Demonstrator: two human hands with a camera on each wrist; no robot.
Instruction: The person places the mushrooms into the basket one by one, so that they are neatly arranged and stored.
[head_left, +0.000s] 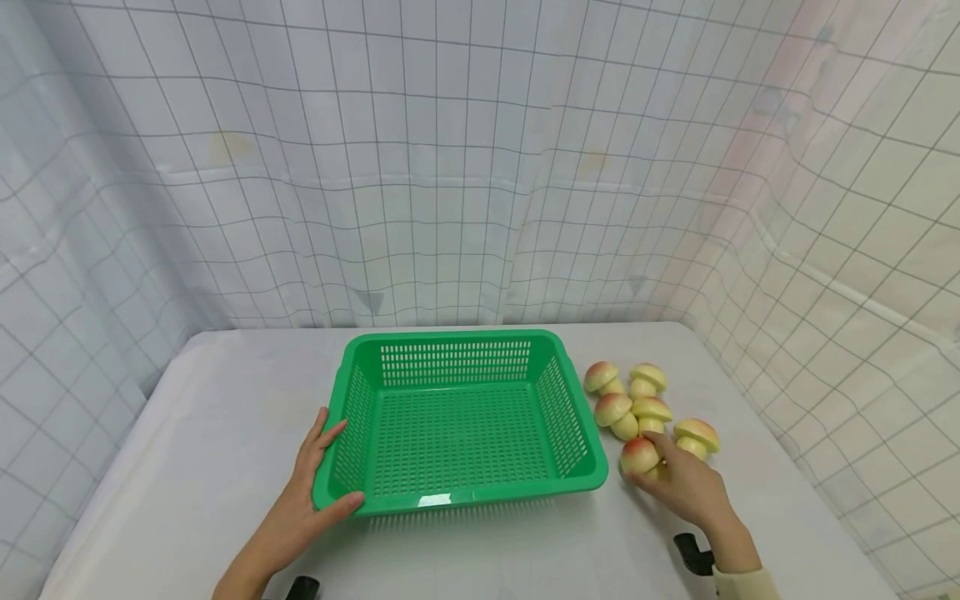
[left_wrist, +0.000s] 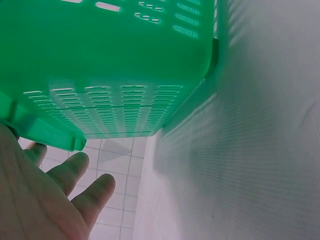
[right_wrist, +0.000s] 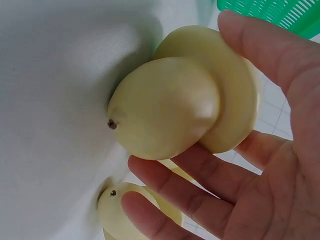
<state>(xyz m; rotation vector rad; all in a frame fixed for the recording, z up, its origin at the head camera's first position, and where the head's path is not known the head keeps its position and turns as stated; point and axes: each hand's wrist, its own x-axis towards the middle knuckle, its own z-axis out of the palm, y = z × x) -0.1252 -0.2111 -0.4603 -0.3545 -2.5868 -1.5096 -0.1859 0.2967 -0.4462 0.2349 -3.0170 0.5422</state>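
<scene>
Nearest me, at the near edge of the white cloth-covered desk (head_left: pixel 187 467), I could make out part of a black wrist fitting (head_left: pixel 303 588) and, by the cream sleeve (head_left: pixel 746 585), a curved black fitting (head_left: pixel 693 554). The left hand (head_left: pixel 298 510) lay at the near left corner of a rectangular green plastic basket with slotted walls (head_left: pixel 517 493), its fingers spread along the left side and its thumb on the near rim.

Beyond the basket's near right corner, the right hand (head_left: pixel 688 485) had thumb and fingers curved around a glossy mushroom-shaped piece with a red-blushed cream-yellow cap (head_left: pixel 639 456), pinching it. From the right wrist I saw its underside: a pale, rounded stem with a small dark brown spot at the end, set against the broad cap. I could not tell whether it had left the desk.

To its right stood a yellow-capped mushroom (head_left: pixel 696 435), close to the knuckles. Farther back, along the basket's right side, four more mushrooms (head_left: pixel 651 408) crowded together, two with reddish caps, partly hemming in the held one. The basket's right wall stood between the hands. Past the desk's far edge hung a white curtain with a dark grid (head_left: pixel 465 167).
</scene>
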